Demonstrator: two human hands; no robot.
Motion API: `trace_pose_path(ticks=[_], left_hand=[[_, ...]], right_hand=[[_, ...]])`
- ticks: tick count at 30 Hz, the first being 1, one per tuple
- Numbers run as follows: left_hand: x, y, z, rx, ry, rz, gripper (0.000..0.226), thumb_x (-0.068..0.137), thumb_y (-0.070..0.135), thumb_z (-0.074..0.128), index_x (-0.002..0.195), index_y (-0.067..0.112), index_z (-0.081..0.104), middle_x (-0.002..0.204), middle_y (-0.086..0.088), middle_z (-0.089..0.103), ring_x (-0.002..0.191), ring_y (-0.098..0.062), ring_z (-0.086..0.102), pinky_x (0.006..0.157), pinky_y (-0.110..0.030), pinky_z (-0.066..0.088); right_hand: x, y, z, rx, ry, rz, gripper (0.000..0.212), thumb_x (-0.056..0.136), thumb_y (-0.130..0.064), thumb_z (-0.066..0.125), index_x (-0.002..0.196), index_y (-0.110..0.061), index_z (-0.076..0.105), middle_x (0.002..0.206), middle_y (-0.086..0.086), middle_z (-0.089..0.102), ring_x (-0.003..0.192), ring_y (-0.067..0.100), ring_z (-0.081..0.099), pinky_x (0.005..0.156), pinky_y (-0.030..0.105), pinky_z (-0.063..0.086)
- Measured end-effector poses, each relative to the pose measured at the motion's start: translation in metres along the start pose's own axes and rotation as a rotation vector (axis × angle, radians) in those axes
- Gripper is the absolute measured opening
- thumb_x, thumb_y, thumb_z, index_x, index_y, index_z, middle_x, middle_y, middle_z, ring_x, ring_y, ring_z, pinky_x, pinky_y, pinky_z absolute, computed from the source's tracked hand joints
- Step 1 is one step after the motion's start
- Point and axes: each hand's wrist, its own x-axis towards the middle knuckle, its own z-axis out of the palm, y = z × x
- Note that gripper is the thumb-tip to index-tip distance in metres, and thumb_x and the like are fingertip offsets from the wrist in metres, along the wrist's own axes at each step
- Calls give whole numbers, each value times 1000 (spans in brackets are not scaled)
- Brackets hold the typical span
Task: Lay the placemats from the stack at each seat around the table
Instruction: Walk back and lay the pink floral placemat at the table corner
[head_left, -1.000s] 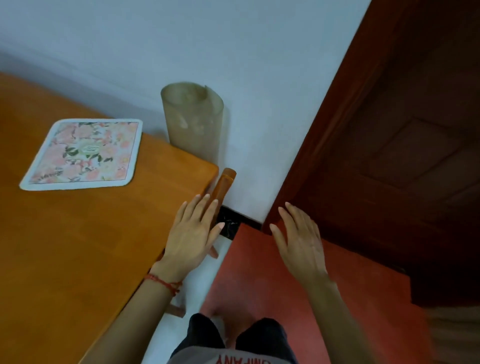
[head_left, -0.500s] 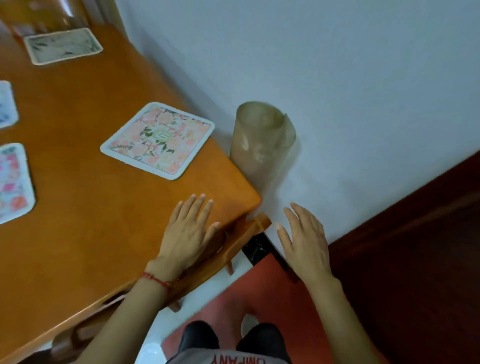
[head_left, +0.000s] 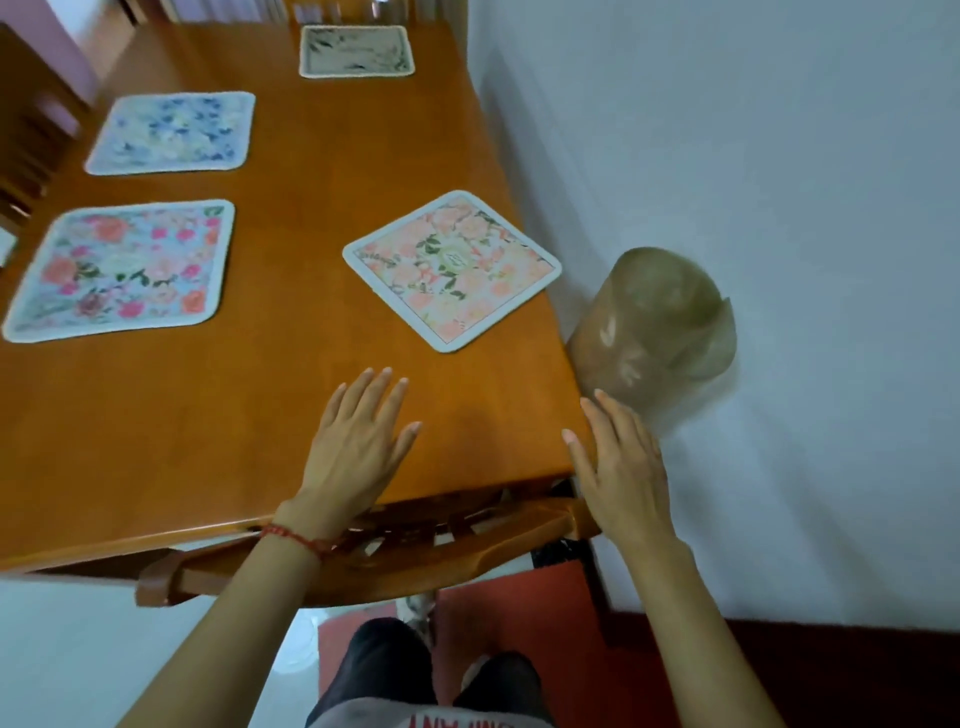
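Note:
Several floral placemats lie on the orange wooden table (head_left: 218, 415). A peach-flowered placemat (head_left: 452, 267) sits turned like a diamond near the right edge. A pink and red rose placemat (head_left: 122, 267) lies at the left, a blue one (head_left: 174, 132) behind it, and a grey-green one (head_left: 357, 51) at the far end. My left hand (head_left: 358, 441) hovers flat over the table's near edge, fingers straight, holding nothing. My right hand (head_left: 621, 467) is spread at the table's near right corner, empty too. No stack of placemats is visible.
A rolled translucent brownish sheet (head_left: 654, 332) stands between the table's right edge and the white wall (head_left: 779, 208). A wooden chair back (head_left: 415, 551) is tucked under the near edge. A red mat (head_left: 519, 613) covers the floor under my feet.
My view has swung left and up the table, revealing more placemats. Both hands moved forward; my left hand is now over the tabletop and my right at the corner.

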Motion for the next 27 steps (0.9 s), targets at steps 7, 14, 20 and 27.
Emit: trace_pose_path(ticks=[7, 14, 20, 27], left_hand=[[37, -35, 5, -61, 9, -58, 89, 87, 63, -8, 139, 9, 39, 145, -15, 40, 137, -31, 31, 110, -44, 20], [81, -68, 10, -106, -8, -99, 84, 90, 61, -3, 137, 7, 42, 142, -17, 43, 135, -33, 35, 109, -46, 24], [107, -84, 23, -181, -24, -153, 86, 89, 63, -3, 138, 7, 40, 144, -17, 40, 136, -34, 32, 110, -47, 22], [134, -84, 35, -241, -29, -243, 87, 88, 64, -2, 138, 7, 39, 144, -16, 40, 137, -33, 31, 109, -48, 26]], right_hand=[[57, -19, 22, 2, -54, -36, 68, 94, -54, 13, 126, -8, 53, 131, 13, 53, 120, 28, 50, 98, 42, 39], [114, -32, 40, 19, -79, -31, 75, 92, -59, 9, 129, -8, 49, 136, 13, 48, 124, 28, 46, 100, 41, 37], [153, -35, 56, 21, -111, -24, 67, 90, -54, 21, 132, -9, 47, 139, 12, 46, 128, 28, 43, 103, 37, 28], [207, -24, 75, 21, -140, -86, 50, 94, -41, 39, 129, -7, 49, 135, 14, 49, 126, 30, 44, 102, 40, 32]])
